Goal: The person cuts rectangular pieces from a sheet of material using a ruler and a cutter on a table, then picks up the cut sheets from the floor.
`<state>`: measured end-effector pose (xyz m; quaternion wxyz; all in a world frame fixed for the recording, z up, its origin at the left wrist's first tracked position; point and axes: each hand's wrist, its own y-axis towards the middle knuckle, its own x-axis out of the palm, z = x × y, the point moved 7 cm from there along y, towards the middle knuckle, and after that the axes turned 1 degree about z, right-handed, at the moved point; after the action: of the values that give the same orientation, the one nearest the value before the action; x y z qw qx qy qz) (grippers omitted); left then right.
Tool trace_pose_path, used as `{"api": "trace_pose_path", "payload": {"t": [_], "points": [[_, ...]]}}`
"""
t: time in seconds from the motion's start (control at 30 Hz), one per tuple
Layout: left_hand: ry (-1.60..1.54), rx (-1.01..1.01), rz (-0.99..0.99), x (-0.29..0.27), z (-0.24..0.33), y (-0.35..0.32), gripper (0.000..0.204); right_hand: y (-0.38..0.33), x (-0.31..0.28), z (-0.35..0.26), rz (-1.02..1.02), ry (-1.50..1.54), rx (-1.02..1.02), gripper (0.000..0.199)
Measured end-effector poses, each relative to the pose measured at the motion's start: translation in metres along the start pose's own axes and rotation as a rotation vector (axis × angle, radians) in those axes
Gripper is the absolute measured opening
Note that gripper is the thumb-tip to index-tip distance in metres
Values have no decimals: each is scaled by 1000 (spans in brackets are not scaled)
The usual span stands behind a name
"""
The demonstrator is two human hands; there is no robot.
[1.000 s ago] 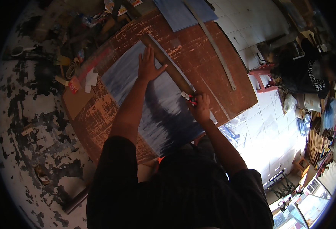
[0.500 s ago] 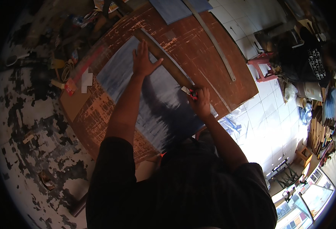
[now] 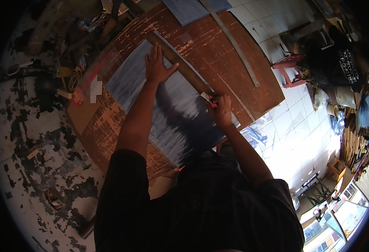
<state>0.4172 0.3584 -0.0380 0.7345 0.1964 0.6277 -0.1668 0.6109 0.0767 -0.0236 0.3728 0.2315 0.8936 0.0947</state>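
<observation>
A large sheet with a cloudy blue-grey and white picture (image 3: 125, 80) lies slantwise on the scratched brown board. Along its far right edge rests a long, dark, flat straightedge (image 3: 184, 67). My left hand (image 3: 157, 69) is open, its fingers spread and pressed down over the straightedge and the sheet beside it. Closed around a red utility knife (image 3: 213, 102) is my right hand (image 3: 222, 111), at the near end of the straightedge. The knife's pale metal front end points toward the straightedge; whether its tip touches the sheet is too small to tell.
The brown board (image 3: 251, 101) bears a long metal ruler (image 3: 234, 46) and other blue sheets (image 3: 186, 10) at its far side. White paper pieces (image 3: 95, 89) lie at left. A person in black (image 3: 335, 63) is near a red stool (image 3: 288, 71) at right.
</observation>
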Motion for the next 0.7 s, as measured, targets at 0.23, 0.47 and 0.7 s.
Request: {"api": "trace_pose_path", "payload": {"t": [0.23,0.47,0.7], "points": [[39,-1,-18,4,0,0,123,1,-5,-2,4,28,-1,29],[56,5,-35,4,2,1,121,4,-8,-5,11,60,-22,29],[34,48,12,4,4,2,118,-3,-3,7,-32,67,38,32]]}}
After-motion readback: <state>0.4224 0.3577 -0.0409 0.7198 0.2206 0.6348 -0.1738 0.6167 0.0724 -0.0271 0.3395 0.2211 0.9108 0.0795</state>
